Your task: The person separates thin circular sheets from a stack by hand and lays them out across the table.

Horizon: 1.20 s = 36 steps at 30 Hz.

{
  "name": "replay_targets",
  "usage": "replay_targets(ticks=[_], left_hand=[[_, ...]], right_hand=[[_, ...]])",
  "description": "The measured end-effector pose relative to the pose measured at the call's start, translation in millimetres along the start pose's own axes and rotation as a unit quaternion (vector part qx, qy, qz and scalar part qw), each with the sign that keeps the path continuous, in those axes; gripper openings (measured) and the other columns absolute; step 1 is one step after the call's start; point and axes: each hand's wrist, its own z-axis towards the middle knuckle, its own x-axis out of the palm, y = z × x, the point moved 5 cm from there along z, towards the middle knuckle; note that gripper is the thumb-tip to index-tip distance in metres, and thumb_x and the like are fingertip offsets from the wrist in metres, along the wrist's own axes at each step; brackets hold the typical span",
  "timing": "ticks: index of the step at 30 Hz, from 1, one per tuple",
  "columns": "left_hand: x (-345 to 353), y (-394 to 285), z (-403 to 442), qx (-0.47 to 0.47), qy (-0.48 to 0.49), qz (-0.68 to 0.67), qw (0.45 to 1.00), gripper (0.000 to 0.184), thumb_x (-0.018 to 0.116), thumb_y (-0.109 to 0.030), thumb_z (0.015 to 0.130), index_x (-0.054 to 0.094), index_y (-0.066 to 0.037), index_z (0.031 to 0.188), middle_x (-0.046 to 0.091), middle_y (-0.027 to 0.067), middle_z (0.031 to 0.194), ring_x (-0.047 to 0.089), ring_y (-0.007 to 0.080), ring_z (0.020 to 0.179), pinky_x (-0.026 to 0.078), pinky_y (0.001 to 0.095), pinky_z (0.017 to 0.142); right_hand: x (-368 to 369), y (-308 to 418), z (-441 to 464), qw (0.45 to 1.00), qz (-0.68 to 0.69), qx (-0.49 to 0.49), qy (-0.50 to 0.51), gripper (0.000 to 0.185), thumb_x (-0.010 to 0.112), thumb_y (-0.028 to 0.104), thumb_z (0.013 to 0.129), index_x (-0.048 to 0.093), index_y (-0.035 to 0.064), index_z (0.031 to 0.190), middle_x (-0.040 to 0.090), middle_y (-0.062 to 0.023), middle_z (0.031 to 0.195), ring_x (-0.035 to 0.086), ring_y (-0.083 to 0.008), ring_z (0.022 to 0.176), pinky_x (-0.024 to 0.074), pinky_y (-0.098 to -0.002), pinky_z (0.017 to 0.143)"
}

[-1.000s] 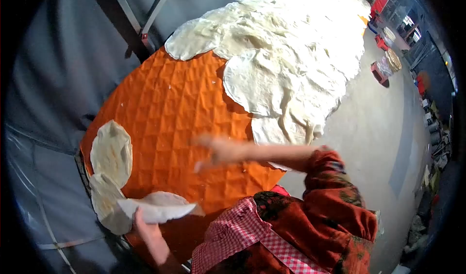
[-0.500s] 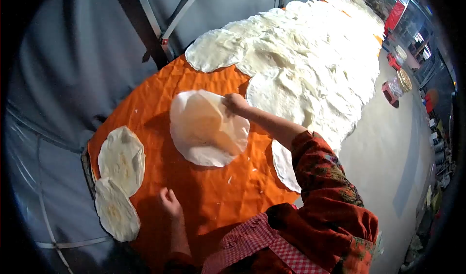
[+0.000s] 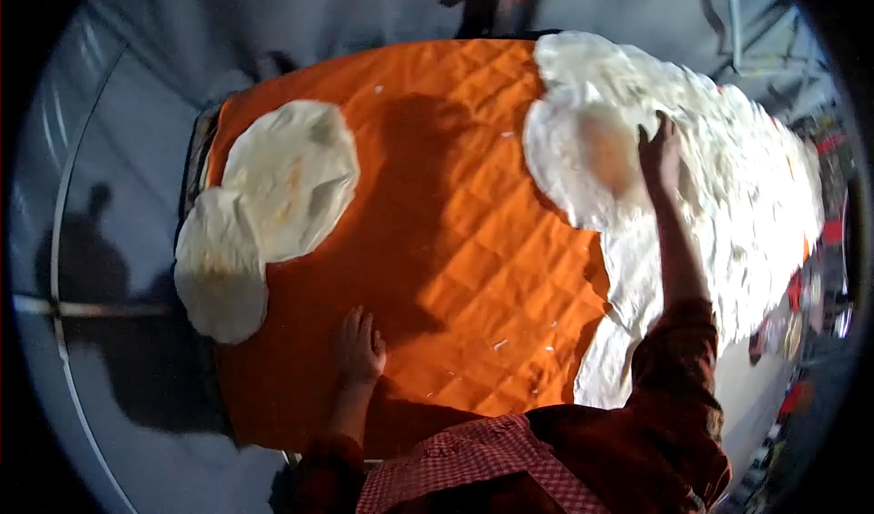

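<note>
My right hand (image 3: pixel 662 154) reaches out over the right side, thumb and fingers apart, touching or just above thin white flatbreads. Beside it a round flatbread (image 3: pixel 560 154) lies at the left edge of a broad overlapping spread of flatbreads (image 3: pixel 728 195); a tan patch on it is blurred. My left hand (image 3: pixel 362 348) is low over the orange quilted cloth (image 3: pixel 492 277), fingers stretched out, holding nothing. Whether it touches the cloth I cannot tell. At the left, a larger flatbread stack (image 3: pixel 296 177) partly overlaps a smaller flatbread (image 3: pixel 218 277), both with light brown spots.
Small white scraps (image 3: pixel 499 344) lie on the cloth. A grey fabric wall (image 3: pixel 364 4) with metal frame bars runs behind and to the left. Grey floor (image 3: pixel 760 377) shows at the lower right, with blurred red items farther off.
My right hand has carried the flatbread from above the cloth to the spread's left edge, and its grip has opened. The view has turned left. My left hand's fingers have straightened.
</note>
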Motion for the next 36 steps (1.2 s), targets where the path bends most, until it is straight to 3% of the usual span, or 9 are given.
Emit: replay_targets(ticks=[5,7,15,24,25,27,29,33,36], left_hand=[[-8.3,-2.9,3.2,0.015,-0.01,-0.015,1.0,0.031,0.051,-0.015,0.081,0.056,0.0,0.108,0.05,0.0159,0.124,0.049,0.0346,0.11,0.037,0.0483,0.093],[0.5,4.8,-1.4,0.02,-0.033,-0.056,0.998,0.031,0.051,-0.014,0.081,0.057,0.0,0.108,0.05,0.0157,0.123,0.049,0.0342,0.111,0.037,0.0474,0.092],[-17.6,10.7,-5.0,0.029,-0.04,-0.083,0.995,0.032,0.051,-0.014,0.081,0.057,0.002,0.108,0.049,0.0168,0.124,0.047,0.0347,0.113,0.04,0.0438,0.091],[0.5,23.1,-15.0,0.027,-0.133,-0.238,0.962,0.025,0.059,-0.013,0.074,0.055,-0.004,0.097,0.049,0.0187,0.117,0.047,0.0383,0.108,0.041,0.0472,0.089],[27.8,39.2,-17.1,0.025,-0.151,-0.354,0.923,0.035,0.063,-0.017,0.075,0.053,-0.005,0.107,0.047,0.0145,0.123,0.047,0.0343,0.11,0.042,0.046,0.089],[-2.6,45.8,-18.4,-0.296,-0.04,-0.768,0.567,0.045,0.061,-0.03,0.081,0.048,-0.009,0.119,0.046,0.0083,0.126,0.044,0.0277,0.116,0.042,0.0445,0.092],[-61.6,34.8,-30.6,-0.218,-0.04,-0.91,0.35,0.055,0.053,-0.04,0.086,0.039,-0.011,0.13,0.042,0.0047,0.13,0.04,0.0228,0.12,0.038,0.0445,0.097],[-62.4,40.1,-65.9,-0.189,-0.048,-0.913,0.359,0.062,0.036,-0.054,0.091,0.029,-0.013,0.136,0.037,0.0065,0.134,0.037,0.0245,0.124,0.032,0.0449,0.103],[-64.9,41.9,-77.7,-0.19,-0.003,-0.938,0.291,0.066,0.031,-0.058,0.091,0.024,-0.012,0.139,0.033,0.0074,0.138,0.034,0.0256,0.126,0.031,0.0453,0.104]], right_hand=[[170.9,252.6,-147.3,0.767,0.414,0.035,0.49,0.034,0.051,0.022,0.089,0.056,-0.0056,0.109,0.064,-0.0154,0.095,0.063,-0.0284,0.082,0.052,-0.0368,0.071],[240.9,349.1,-231.5,0.414,0.621,0.354,0.564,0.035,0.059,0.025,0.085,0.057,-0.0029,0.107,0.063,-0.0168,0.094,0.064,-0.0326,0.078,0.0533,-0.0402,0.066],[227.1,462.7,-224.4,0.652,0.517,0.371,0.413,0.028,0.066,0.009,0.071,0.06,-0.0043,0.095,0.062,-0.016,0.089,0.061,-0.0299,0.071,0.0521,-0.0385,0.057],[-111.9,593.2,-81.3,0.855,0.297,-0.396,0.155,0.022,0.064,0.017,0.067,0.06,-0.0003,0.08,0.061,-0.0145,0.07,0.061,-0.0292,0.064,0.0495,-0.0375,0.056],[-87.8,598.7,-105.5,0.816,0.225,-0.525,0.089,0.02,0.063,0.02,0.067,0.059,0.0029,0.076,0.061,-0.0175,0.071,0.06,-0.0352,0.065,0.0496,-0.0413,0.06],[-139.0,583.5,-173.6,0.854,0.265,-0.4,0.202,0.013,0.059,0.018,0.071,0.06,0.0049,0.075,0.06,-0.0173,0.069,0.06,-0.0361,0.063,0.0488,-0.0436,0.064],[-142.7,561.7,-246.9,0.829,0.301,-0.388,0.268,0.017,0.057,0.014,0.07,0.059,0.0031,0.082,0.06,-0.0197,0.066,0.059,-0.0389,0.062,0.0487,-0.0441,0.06],[-102.6,488.6,-375.6,0.673,0.42,-0.189,0.579,0.061,0.072,0.031,0.065,0.05,0.0041,0.116,0.059,-0.0199,0.104,0.055,-0.035,0.099,0.044,-0.0433,0.084],[-119.1,421.8,-399.0,0.757,0.288,-0.316,0.494,0.069,0.075,0.036,0.067,0.048,0.0048,0.122,0.054,-0.0153,0.117,0.05,-0.032,0.111,0.0395,-0.0381,0.095]])
